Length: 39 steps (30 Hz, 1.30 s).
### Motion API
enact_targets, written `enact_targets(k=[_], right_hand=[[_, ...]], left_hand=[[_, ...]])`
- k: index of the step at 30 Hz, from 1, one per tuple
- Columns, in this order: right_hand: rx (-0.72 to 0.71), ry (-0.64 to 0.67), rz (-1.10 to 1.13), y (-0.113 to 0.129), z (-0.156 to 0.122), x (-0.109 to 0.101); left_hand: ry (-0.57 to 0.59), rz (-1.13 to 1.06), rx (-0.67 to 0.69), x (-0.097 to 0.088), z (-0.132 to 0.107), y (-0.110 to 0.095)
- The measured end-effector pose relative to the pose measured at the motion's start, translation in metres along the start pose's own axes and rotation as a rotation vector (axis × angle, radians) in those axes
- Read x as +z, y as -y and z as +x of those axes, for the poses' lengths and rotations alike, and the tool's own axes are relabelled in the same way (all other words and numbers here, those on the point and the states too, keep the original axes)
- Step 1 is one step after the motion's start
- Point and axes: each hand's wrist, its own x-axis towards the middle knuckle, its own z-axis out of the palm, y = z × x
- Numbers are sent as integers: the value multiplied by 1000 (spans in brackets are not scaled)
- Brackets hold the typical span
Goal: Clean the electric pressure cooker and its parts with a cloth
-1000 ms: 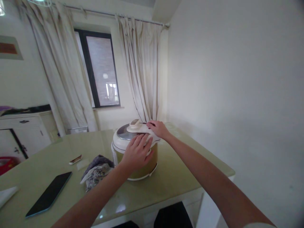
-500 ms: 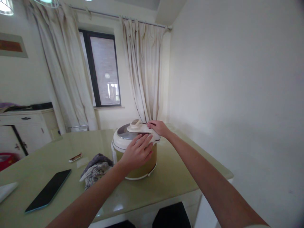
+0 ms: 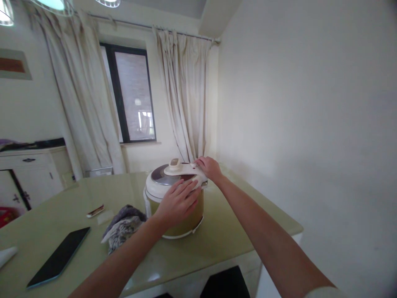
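A round electric pressure cooker [image 3: 182, 217] with a yellow-green body and a white lid [image 3: 155, 188] stands on the pale green table [image 3: 223, 231]. A white handle bar [image 3: 182, 168] runs across the lid. My left hand [image 3: 176, 202] lies flat on the near rim of the lid, fingers stretched out. My right hand [image 3: 209, 167] has its fingers curled round the right end of the handle bar.
A crumpled grey patterned cloth [image 3: 122, 227] lies left of the cooker. A dark phone [image 3: 58, 256] and a small flat object [image 3: 95, 211] lie further left. A white cabinet [image 3: 31, 174] stands at the far left, curtains [image 3: 186, 99] and a window [image 3: 132, 95] behind the table.
The lid's handle bar has turned slightly under my right hand. My left hand stays pressed on the lid. The view has shifted a little.
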Motion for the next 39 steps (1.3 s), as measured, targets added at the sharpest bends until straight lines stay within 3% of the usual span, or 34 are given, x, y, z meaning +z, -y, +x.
enact_targets(k=[4, 7, 11, 14, 22, 25, 27, 30, 32, 35, 36, 39], right_hand=[[118, -101, 140, 5, -17, 12], [69, -191, 256, 7, -29, 23], [-26, -121, 301, 0, -27, 25], [-32, -60, 333, -10, -19, 24], [184, -55, 467, -18, -13, 37], [273, -44, 486, -22, -13, 41], [381, -86, 574, -29, -18, 47], [593, -88, 829, -44, -42, 62], [729, 11, 981, -52, -68, 75], [796, 188, 1091, -55, -109, 93], [748, 214, 1124, -54, -120, 98], [620, 173, 1155, -48, -142, 108]], left_hand=[[-8, 31, -123, -7, -24, 7], [-19, 61, -251, -7, -47, 15], [-44, 63, -482, -1, -59, 17], [-80, 0, -558, 2, -58, 15], [-93, -176, -627, -1, -71, 19], [-112, -283, -664, 1, -85, 25], [-136, -368, -770, 5, -102, 31], [-165, -597, -1087, 16, -132, 43], [-109, -821, -1239, 22, -151, 52], [39, -1011, -1210, 26, -167, 65], [80, -1029, -1177, 26, -168, 68], [160, -1028, -1151, 25, -166, 74]])
